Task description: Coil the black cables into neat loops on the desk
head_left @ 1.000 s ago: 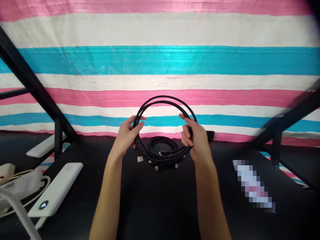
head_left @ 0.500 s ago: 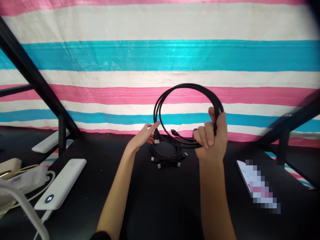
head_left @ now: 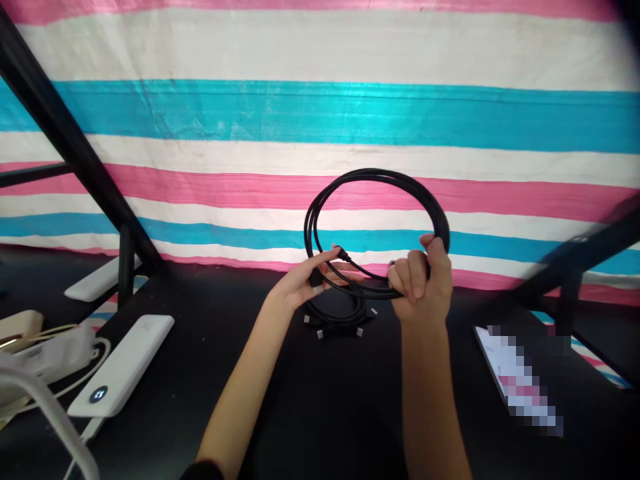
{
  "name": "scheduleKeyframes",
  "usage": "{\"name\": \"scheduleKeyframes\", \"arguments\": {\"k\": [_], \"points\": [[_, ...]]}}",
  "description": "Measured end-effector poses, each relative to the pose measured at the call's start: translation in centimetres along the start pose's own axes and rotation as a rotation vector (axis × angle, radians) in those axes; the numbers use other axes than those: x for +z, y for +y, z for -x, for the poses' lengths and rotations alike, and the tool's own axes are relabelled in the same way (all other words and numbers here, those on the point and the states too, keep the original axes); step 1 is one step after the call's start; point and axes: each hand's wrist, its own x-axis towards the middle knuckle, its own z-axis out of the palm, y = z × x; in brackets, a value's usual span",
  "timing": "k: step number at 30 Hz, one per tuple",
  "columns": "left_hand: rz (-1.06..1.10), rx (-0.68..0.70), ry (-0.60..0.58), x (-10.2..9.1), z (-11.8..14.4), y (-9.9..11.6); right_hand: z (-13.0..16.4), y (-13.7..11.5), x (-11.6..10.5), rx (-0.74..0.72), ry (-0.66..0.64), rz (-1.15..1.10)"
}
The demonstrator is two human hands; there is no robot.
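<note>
My right hand (head_left: pixel 420 280) is closed around the right side of a coiled black cable (head_left: pixel 370 175), holding its loop upright above the desk. At the loop's lower left, my left hand (head_left: pixel 305 277) reaches in with its thumb and fingers stretched apart. A dark connector (head_left: pixel 343 254) of the cable is at the left thumb tip. Another connector (head_left: pixel 316 277) sits between that thumb and the palm, partly hidden. Behind and below lies a second coiled black cable (head_left: pixel 333 317) on the desk, with several metal-tipped plugs (head_left: pixel 340 331) around it.
On the left of the black desk (head_left: pixel 320 407) lie a white power bank (head_left: pixel 123 367) with a lit display, a white power strip (head_left: pixel 55 357) with cords, and another white slab (head_left: pixel 97 280). A phone (head_left: pixel 515 380) lies right. Black frame bars (head_left: pixel 75 147) flank a striped sheet (head_left: pixel 320 113).
My left hand has moved right, into the cable loop, and its thumb now meets a connector. The right hand keeps its hold on the coil, nearly in place.
</note>
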Motion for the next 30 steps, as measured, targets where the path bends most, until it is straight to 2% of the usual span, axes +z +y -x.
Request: {"name": "scheduleKeyframes", "arguments": {"k": [3, 5, 8, 11, 14, 18, 21, 27, 30], "points": [[0.132, 0.034, -0.113, 0.1, -0.5, -0.3, -0.3, 0.3, 0.0, 0.022, 0.016, -0.002], [0.167, 0.124, -0.132, 0.2, -0.7, -0.4, -0.7, 0.6, -0.3, 0.064, 0.029, 0.022], [0.097, 0.278, -0.123, 0.1, -0.5, -0.1, -1.2, 1.1, -1.1, 0.109, 0.114, 0.169], [-0.095, 0.359, -0.105, -0.4, 0.2, 0.7, -1.6, 1.7, -2.0, 0.074, 0.193, 0.415], [-0.387, 0.347, -0.068, -1.1, 1.0, 1.3, -1.5, 1.8, -2.3, 0.041, 0.148, 0.578], [-0.619, 0.306, 0.0, -1.8, 1.6, 1.6, -0.9, 1.5, -1.5, 0.021, -0.074, 0.648], [-0.651, 0.318, -0.028, -2.0, 2.0, 1.9, -0.5, 1.3, -0.9, 0.044, -0.194, 0.623], [-0.509, 0.276, -0.105, -1.8, 2.4, 2.2, 0.0, 1.5, -0.5, -0.252, -0.096, 0.851], [-0.405, 0.233, -0.142, -1.8, 2.4, 2.5, -0.1, 1.9, -0.7, -0.302, -0.09, 0.952]]}}
